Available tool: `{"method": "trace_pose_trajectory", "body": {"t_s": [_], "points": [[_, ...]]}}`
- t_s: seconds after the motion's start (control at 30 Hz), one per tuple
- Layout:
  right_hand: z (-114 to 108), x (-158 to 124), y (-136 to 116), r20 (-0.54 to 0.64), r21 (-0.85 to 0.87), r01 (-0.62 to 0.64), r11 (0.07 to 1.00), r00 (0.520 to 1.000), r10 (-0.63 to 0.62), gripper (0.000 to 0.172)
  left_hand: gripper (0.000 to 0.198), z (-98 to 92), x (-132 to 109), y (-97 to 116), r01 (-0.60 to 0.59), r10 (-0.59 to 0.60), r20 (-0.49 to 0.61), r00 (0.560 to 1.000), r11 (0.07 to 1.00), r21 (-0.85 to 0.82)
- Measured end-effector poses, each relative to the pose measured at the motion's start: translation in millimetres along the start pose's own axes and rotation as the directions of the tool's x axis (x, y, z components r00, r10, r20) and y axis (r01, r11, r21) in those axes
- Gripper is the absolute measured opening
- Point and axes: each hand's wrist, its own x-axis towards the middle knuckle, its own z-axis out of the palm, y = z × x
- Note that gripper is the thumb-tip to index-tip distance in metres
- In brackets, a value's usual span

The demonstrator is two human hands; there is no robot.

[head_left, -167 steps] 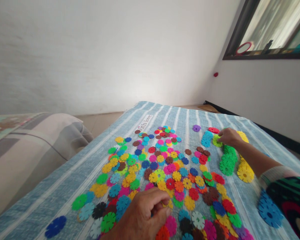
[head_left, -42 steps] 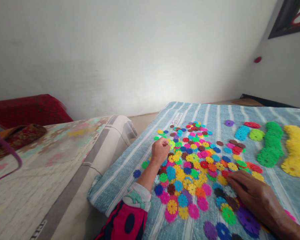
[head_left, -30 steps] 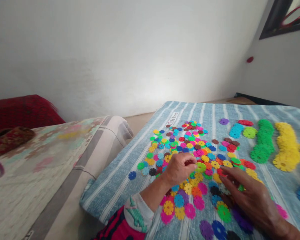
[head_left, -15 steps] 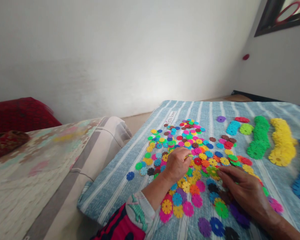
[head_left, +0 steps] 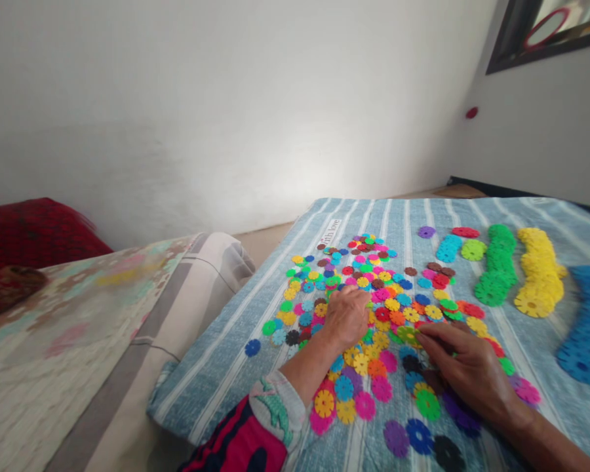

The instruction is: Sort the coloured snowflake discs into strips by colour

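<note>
Fingers pinching notched lime disc, slotted plastic rounds, striped cloth

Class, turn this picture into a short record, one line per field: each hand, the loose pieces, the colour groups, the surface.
Left hand: over the loose pieces; grip hidden
Right hand: pinching a yellow-green disc
Loose pieces: mixed-colour discs, many overlapping
Single-colour rows, right side: green row, yellow row, blue row
Near the green row: lime disc, light-blue discs
Surface: blue-and-white striped cloth
</note>
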Motion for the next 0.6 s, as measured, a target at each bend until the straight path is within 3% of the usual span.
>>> {"method": "trace_pose_trajectory", "body": {"t_s": [0.13, 0.37, 0.5, 0.6], "points": [[-0.8, 1.0, -2.1, 0.002, -0.003, 0.011, 1.0, 1.0, -0.011, 0.02, 0.017, -3.5, 0.7, -2.3, 0.01, -0.011, -0.008, 1.0, 0.999, -0.036], [-1.3, 1.1, -3.6, -0.001, 0.001, 0.024, 1.0, 1.0, -0.024, 0.018, 0.03, -1.9, 0.0, -9.2, 0.025, -0.046, -0.114, 0.992, 0.983, -0.18], [-1.7, 0.2, -4.0, 0.01, 0.003, 0.011, 1.0, 1.0, -0.011, 0.019, 0.026, -3.6, -0.8, -7.9, 0.079, -0.152, -0.189, 0.97, 0.936, -0.343], [-1.8, 0.1, -4.8, 0.019, 0.005, -0.009, 1.0, 1.0, 0.009, 0.021, 0.021, -5.9, -1.0, -4.2, 0.113, -0.266, -0.227, 0.937, 0.844, -0.524]]}}
